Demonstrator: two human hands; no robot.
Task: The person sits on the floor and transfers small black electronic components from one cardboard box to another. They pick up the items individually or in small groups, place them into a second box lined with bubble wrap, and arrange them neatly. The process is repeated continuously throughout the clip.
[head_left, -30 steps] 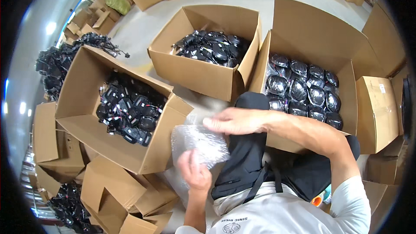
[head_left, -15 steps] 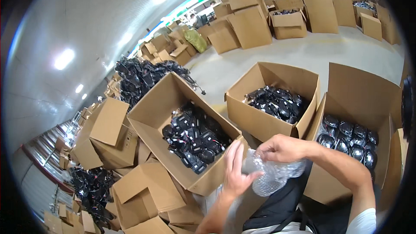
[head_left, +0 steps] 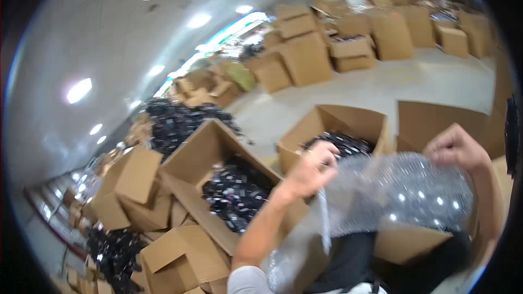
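A wide sheet of clear bubble wrap is stretched out in front of me, over my legs and across the right-hand carton. My left hand is closed at its upper left edge, and my right hand is closed on its upper right corner. The sheet hangs down between them, blurred by motion. Behind my left hand stands an open carton with glossy black parts in it. The wrap covers what lies in the right carton.
To the left, a large open carton holds black parts with wires. A heap of black wired parts lies beyond it. Opened cartons crowd the lower left. Stacked cartons line the far side of the grey floor.
The bundled bubble wrap has been spread into a wide sheet. My right hand moved right and up, my left hand up and slightly right. The view has tilted upward.
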